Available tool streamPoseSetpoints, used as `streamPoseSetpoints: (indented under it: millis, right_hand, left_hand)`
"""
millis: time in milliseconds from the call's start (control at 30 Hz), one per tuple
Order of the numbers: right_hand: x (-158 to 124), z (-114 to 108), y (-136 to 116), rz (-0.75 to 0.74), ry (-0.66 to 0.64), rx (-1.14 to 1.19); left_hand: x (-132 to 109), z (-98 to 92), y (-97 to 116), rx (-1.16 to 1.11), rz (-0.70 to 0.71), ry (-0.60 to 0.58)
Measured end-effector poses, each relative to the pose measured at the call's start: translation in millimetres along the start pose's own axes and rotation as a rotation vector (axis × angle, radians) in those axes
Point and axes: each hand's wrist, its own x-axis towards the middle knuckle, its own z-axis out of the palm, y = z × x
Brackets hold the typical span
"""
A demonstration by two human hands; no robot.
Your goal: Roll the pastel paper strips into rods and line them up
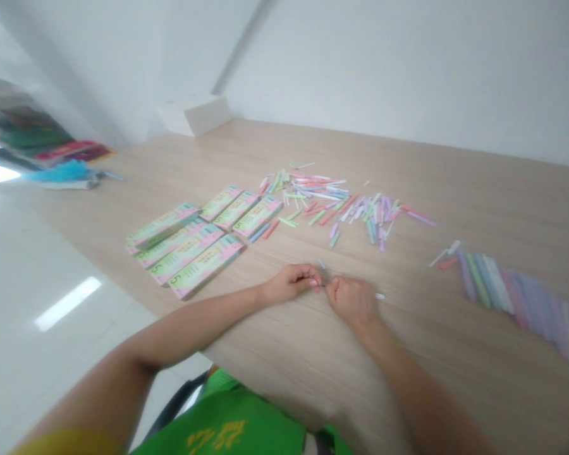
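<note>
Near the table's front, my left hand [298, 282] is closed in a pinch, its fingertips almost meeting my right hand [353, 299]. That right hand is curled into a fist. Between them shows a thin dark sliver, too small to name, and the fingers hide the rest. A small white piece [380, 296] shows just right of the right fist; whether it is held or lies on the table I cannot tell. Just beyond the fingers is a small bluish piece [322, 263]. Farther back lies a loose scatter of pastel-coloured sticks [374, 213], too blurred to tell their kind.
Several green-and-pink boxes [206, 265] lie in rows at the left. A neat row of pastel sticks [526, 297] extends along the right. A white box [199, 117] stands at the back by the wall. Blue material [66, 172] lies at the far left edge.
</note>
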Motion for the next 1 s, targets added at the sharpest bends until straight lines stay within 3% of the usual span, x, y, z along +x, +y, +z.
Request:
streamPoseSetpoints:
  millis: [333,600,800,1000]
  right_hand:
    - [-3,4,6,-0.119,0.112,0.044]
    - [-4,4,3,-0.067,0.133,-0.006]
    - [-4,2,-3,-0.084,0.232,-0.072]
    - [-4,-1,-15,0.004,0.105,-0.015]
  left_hand:
    - [0,-3.2,-2,-0.049,0.025,-0.091]
    - [-1,-1.7,0,-0.003,0.062,-0.06]
    - [-1,-1.6,-10,-0.063,0.056,-0.007]
    - [3,-2.0,-7,-0.042,0.051,0.004]
